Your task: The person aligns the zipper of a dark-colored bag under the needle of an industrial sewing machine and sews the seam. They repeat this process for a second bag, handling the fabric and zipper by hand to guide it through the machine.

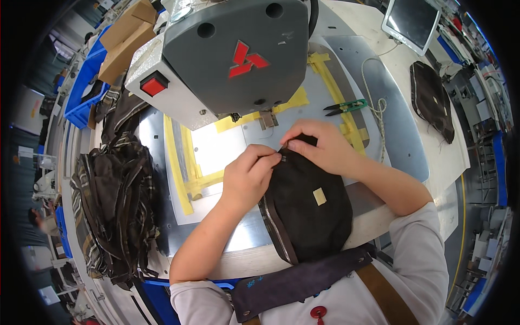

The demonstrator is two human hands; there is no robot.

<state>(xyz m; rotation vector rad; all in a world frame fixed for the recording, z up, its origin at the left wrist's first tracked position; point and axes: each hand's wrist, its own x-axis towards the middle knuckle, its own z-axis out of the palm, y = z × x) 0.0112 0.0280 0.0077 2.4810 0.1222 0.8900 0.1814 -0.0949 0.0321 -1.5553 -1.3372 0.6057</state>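
Note:
A black fabric pouch (303, 206) with a metal zipper down its left side and a small pale yellow tag lies across the table's near edge, toward my body. At its far end, my left hand (252, 170) pinches the zipper corner between thumb and fingers. Close beside it, my right hand (322, 146) grips the pouch's top edge, fingertips pressed together. The two hands almost touch. Just beyond them is the small metal presser foot (266, 120) under the grey sewing machine head (238, 59). What lies between the fingertips is too small to make out.
Green-handled thread snips (346, 106) lie on the metal plate at right, near a looped cord (382, 108). A heap of dark zippered pouches (116, 206) is at left. Another black pouch (431, 100) rests at far right, below a screen (411, 24). Yellow tape (187, 157) borders the plate.

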